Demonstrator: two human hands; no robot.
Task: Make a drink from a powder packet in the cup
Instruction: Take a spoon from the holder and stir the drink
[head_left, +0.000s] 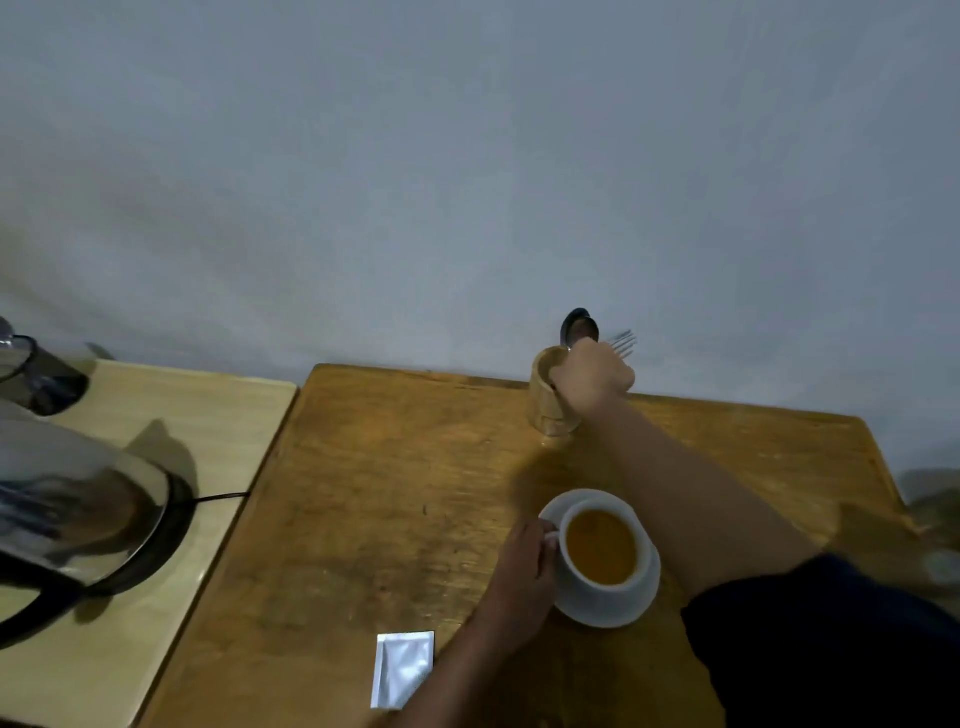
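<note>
A white cup (602, 587) full of orange-brown liquid stands on a white saucer (618, 613) on the wooden table. My left hand (522, 564) holds the cup by its handle. My right hand (595, 376) reaches to a wooden utensil holder (545, 410) at the table's back edge and is closed around a spoon (579, 327), whose bowl sticks up above my fist. A fork (623, 343) stands beside it in the holder. A silver powder packet (402, 667) lies flat near the table's front edge, left of my left forearm.
A steel electric kettle (78, 514) with a black base and cord sits on a pale side table (218, 431) to the left. A dark glass vessel (36, 374) stands behind it. A grey wall runs right behind the wooden table (363, 493).
</note>
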